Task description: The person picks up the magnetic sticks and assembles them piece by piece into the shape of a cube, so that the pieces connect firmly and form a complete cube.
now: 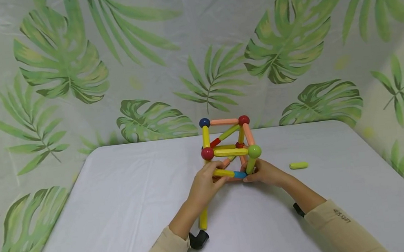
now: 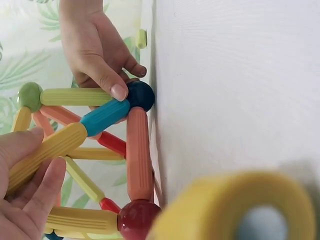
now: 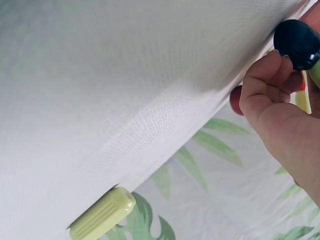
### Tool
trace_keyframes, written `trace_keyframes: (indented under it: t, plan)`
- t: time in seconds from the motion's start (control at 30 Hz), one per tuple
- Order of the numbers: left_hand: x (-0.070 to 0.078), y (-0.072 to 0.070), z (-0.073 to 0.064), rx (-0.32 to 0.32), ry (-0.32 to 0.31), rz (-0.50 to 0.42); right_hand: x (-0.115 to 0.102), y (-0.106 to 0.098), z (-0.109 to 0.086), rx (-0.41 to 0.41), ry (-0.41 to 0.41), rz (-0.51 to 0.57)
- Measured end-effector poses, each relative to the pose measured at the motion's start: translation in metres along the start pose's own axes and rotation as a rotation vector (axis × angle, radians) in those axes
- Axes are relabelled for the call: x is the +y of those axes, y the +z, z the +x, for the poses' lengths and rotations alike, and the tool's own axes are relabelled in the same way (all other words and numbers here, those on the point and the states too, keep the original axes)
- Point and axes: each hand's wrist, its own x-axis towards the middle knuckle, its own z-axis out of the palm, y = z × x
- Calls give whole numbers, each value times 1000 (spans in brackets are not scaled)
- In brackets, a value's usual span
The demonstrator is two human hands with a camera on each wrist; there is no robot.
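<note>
A cube-shaped frame of coloured magnetic sticks and balls stands on the table, with a lime green ball (image 1: 254,151) and a red ball (image 1: 208,153) at its upper front corners. My left hand (image 1: 202,183) pinches the yellow part of a yellow-and-blue stick (image 2: 52,150) between thumb and fingers. The stick's blue end meets a dark blue ball (image 2: 141,96) low at the front right corner. Around that ball are the curled fingers and thumb of my right hand (image 1: 266,172). A lime green stick (image 2: 75,96) and a salmon stick (image 2: 139,155) also join there.
On the white table (image 1: 123,216), a loose lime green stick (image 1: 298,165) lies right of the frame. A yellow stick (image 1: 203,219) lies near my left wrist, beside a black wrist device (image 1: 199,240). Leaf-print cloth (image 1: 142,46) hangs behind the table.
</note>
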Motion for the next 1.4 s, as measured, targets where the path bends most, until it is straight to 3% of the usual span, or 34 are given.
trace_keyframes:
  t: [0.1, 0.17, 0.3, 0.4, 0.47, 0.57, 0.7, 0.83, 1.03, 1.23, 1.4]
  plan:
    - [1, -3, -1, 8, 29, 32, -1, 0, -1, 4, 3, -8]
    - [2, -7, -1, 31, 93, 91, -2, 0, -1, 5, 9, -9]
    - [4, -19, 2, 145, 275, 223, -3, -1, -1, 3, 10, -1]
    - [1, -29, 4, 209, 298, 237, -2, -1, -1, -2, 5, 8]
    - [-3, -35, 5, 186, 229, 194, -1, -1, -1, -6, 2, 12]
    - [-13, -39, 6, 69, 71, 78, 0, -1, -1, -7, 5, 15]
    - [-26, -36, 7, -87, -113, -147, 1, -1, -1, -4, 14, 12]
    - [-36, -28, 10, -165, -236, -368, 1, -1, -1, -1, 12, 15]
    - [-39, -24, 18, -224, -318, -587, 1, 0, -1, 11, 16, 21]
    - [-23, -33, 23, -264, -320, -659, 2, 1, -1, 22, 31, 20]
    - [-25, -29, 23, -260, -352, -731, 2, 2, 0, 26, 31, 9]
